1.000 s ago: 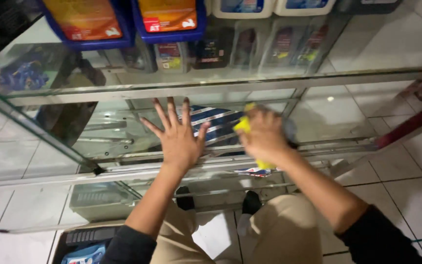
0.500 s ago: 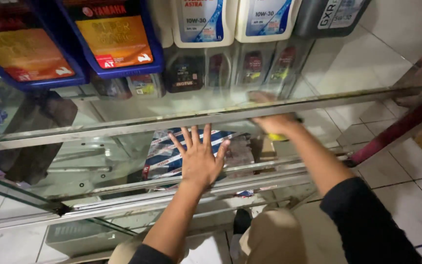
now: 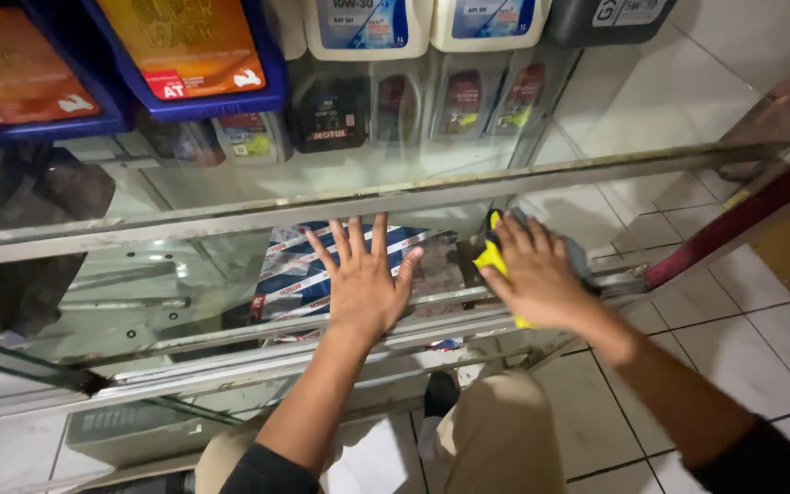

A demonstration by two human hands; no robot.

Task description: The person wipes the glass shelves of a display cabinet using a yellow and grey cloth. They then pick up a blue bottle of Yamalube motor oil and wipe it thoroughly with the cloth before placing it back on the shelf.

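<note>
Risk: the glass surface is a thin pane in a metal frame; leaning weight through the flat left hand could stress or crack it, and the wiping hand could slip off the near edge.

Left grip: fully open, fingers spread, palm flat on the glass, holding nothing.

Right hand: fingers curled down over a yellow cloth, pressing it to the glass just right of the left grip. A blue-striped box lies beneath the pane, under the left grip.
</note>
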